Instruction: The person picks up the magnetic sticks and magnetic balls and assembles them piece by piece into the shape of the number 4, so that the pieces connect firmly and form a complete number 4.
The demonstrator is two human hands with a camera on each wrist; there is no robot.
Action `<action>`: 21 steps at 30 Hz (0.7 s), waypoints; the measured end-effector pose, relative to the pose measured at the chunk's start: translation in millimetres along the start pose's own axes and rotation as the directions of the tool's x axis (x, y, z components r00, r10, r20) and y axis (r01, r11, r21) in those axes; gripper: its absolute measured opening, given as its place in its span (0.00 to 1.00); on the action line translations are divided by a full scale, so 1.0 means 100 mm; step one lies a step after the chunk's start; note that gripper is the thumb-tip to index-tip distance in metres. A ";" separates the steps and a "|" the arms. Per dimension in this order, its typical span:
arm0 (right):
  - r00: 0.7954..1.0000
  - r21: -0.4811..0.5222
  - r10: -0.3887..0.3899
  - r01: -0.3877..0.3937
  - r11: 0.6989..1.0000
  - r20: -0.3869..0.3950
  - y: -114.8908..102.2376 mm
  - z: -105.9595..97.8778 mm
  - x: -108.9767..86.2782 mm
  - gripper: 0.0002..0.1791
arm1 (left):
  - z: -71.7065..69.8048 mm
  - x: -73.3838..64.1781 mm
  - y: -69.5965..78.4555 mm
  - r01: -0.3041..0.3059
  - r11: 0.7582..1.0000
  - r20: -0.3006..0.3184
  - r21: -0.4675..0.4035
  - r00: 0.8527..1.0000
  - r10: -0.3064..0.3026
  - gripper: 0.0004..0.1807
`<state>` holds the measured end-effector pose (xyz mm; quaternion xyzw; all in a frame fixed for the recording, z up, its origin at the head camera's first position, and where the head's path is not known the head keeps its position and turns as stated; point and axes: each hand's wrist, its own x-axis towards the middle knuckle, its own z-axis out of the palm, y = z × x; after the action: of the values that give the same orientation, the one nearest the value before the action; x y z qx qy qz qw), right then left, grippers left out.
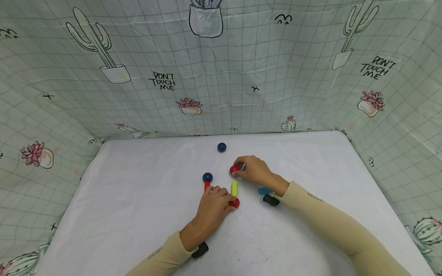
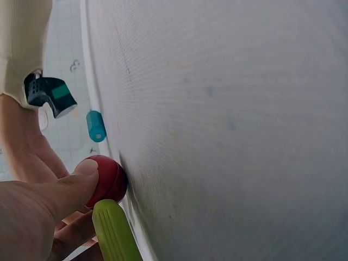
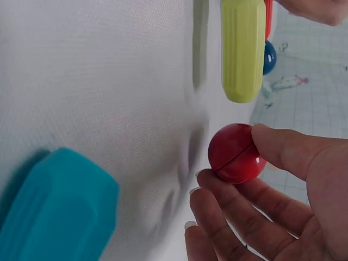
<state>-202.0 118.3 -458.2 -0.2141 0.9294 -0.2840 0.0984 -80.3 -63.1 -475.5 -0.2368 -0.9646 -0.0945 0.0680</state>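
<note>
My left hand (image 1: 214,203) pinches a red ball (image 1: 235,202) between thumb and fingers, low over the white table. A yellow-green rod (image 1: 234,188) extends from that ball toward the far side. In the left wrist view, the thumb presses the red ball (image 2: 111,182), with a ribbed yellow-green rod (image 2: 115,231) alongside. My right hand (image 1: 254,170) pinches a second red ball (image 1: 234,170) just beyond the rod's far end. The right wrist view shows this glossy ball (image 3: 234,152) between thumb and fingertips, apart from the rod's end (image 3: 243,81). A red rod (image 1: 207,185) joins a dark blue ball (image 1: 207,177), partly hidden by my left hand.
Farther back on the white table (image 1: 155,172) sits another dark blue ball (image 1: 221,147). A blue rod (image 1: 265,190) lies beneath my right wrist, near a black wrist camera (image 1: 271,199). Patterned cloth (image 1: 221,76) hangs behind the table and along its sides.
</note>
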 end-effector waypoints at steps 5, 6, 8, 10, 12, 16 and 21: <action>1.000 0.018 0.006 -0.006 1.000 0.012 0.01 0.00 -0.02 0.15 | 0.02 0.00 0.00 0.003 1.000 -0.004 -0.006 1.000 -0.003 0.16; 1.000 0.021 0.006 -0.007 1.000 0.015 0.01 0.00 -0.02 0.15 | 0.02 0.00 0.00 0.002 1.000 -0.004 -0.009 1.000 -0.002 0.17; 1.000 0.029 0.007 -0.008 1.000 0.020 0.02 0.01 -0.03 0.15 | 0.01 0.00 -0.01 0.001 1.000 -0.006 -0.013 1.000 -0.001 0.17; 1.000 0.036 0.009 -0.010 0.999 0.024 0.02 0.03 -0.03 0.15 | 0.00 0.00 -0.01 0.001 1.000 -0.006 -0.016 1.000 -0.001 0.17; 1.000 0.041 0.008 -0.009 0.999 0.026 0.03 0.04 -0.03 0.15 | 0.00 0.00 -0.01 -0.002 1.000 -0.011 -0.015 1.000 0.002 0.16; 1.000 0.047 0.010 -0.012 0.999 0.029 0.02 0.04 -0.06 0.15 | 0.00 0.00 -0.01 -0.009 1.000 -0.025 -0.006 1.000 0.009 0.16; 0.999 0.064 0.001 -0.004 0.998 0.035 0.00 0.05 -0.07 0.15 | 0.01 -0.01 0.00 -0.004 1.000 -0.032 -0.010 0.999 0.004 0.16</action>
<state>-194.0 119.5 -462.0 -0.2145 0.9183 -0.3098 0.1217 -79.8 -63.7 -476.5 -0.2375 -0.9624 -0.1030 0.0823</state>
